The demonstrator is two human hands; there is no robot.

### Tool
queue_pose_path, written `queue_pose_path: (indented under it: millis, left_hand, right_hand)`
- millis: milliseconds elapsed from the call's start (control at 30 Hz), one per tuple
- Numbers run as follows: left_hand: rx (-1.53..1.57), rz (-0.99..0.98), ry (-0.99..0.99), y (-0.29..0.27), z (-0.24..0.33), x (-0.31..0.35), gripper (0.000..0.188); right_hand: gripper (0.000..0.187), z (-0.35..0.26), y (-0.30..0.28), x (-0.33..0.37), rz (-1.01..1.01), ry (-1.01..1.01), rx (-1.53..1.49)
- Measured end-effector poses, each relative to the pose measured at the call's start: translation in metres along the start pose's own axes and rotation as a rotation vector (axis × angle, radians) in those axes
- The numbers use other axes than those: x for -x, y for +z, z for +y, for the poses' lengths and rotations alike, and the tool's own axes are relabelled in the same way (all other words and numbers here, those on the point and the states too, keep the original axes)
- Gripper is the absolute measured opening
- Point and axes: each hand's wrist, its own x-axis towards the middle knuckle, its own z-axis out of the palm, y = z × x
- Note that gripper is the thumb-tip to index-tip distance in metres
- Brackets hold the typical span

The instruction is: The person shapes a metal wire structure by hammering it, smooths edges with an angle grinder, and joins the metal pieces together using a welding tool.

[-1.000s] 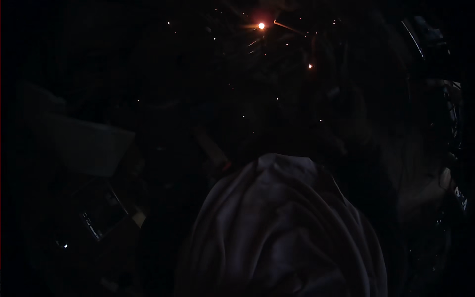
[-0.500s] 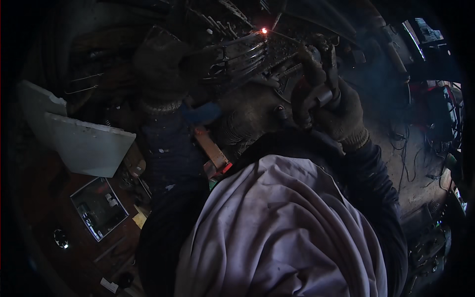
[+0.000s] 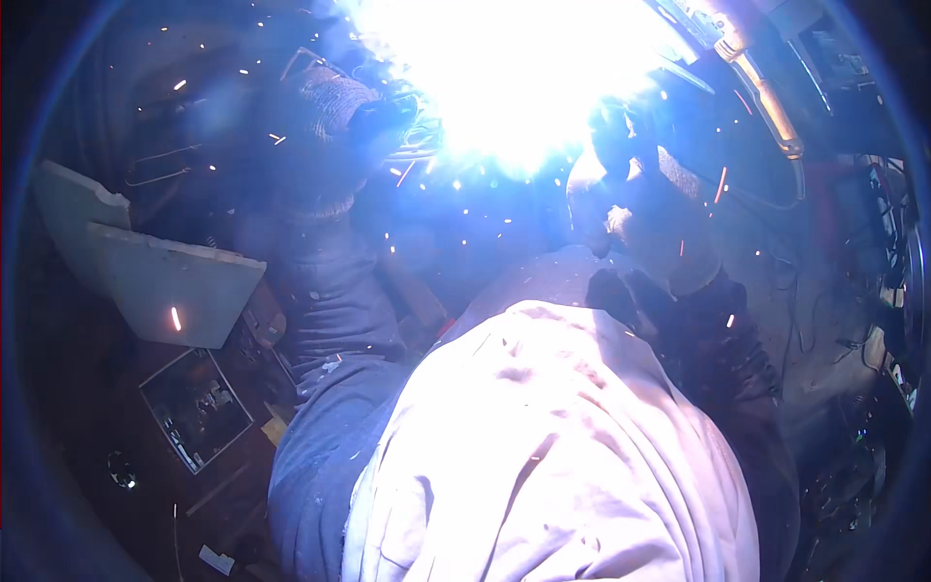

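A blinding white-blue welding arc [image 3: 514, 68] fills the upper middle and throws sparks all round. My right hand [image 3: 664, 209], in a knitted work glove, is closed round a welding electrode holder [image 3: 621, 131] just right of the glare. The electrode itself is lost in the light. My left hand [image 3: 330, 121], gloved too, reaches to the left side of the arc. Its dark fingertips are at curved metal bars [image 3: 417, 150], apparently gripping them. Glare hides the joint and most of the metal.
Two pale boards [image 3: 184, 281] lean at the left, above a dark framed pane [image 3: 199, 412]. Bent wire [image 3: 160, 165] lies behind them. A corded tool with an orange-brown body [image 3: 766, 102] lies at upper right. Cables [image 3: 795, 310] trail over the floor.
The small red glow at the electrode's tip has become a full arc with flying sparks. Smoke and dark metal there have vanished into glare. Both hands keep nearly the same places.
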Motion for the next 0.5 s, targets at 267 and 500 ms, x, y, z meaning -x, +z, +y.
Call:
queue_pose_path:
  millis: [267, 500]
  left_hand:
    - [-0.018, -0.008, -0.033, -0.004, 0.009, 0.006, 0.019]
    - [0.031, 0.003, -0.060, 0.002, 0.002, 0.003, 0.019]
  right_hand:
    - [0.054, 0.000, 0.000, -0.003, -0.017, 0.035, -0.052]
    - [0.057, -0.003, -0.003, -0.007, 0.020, 0.123, -0.136]
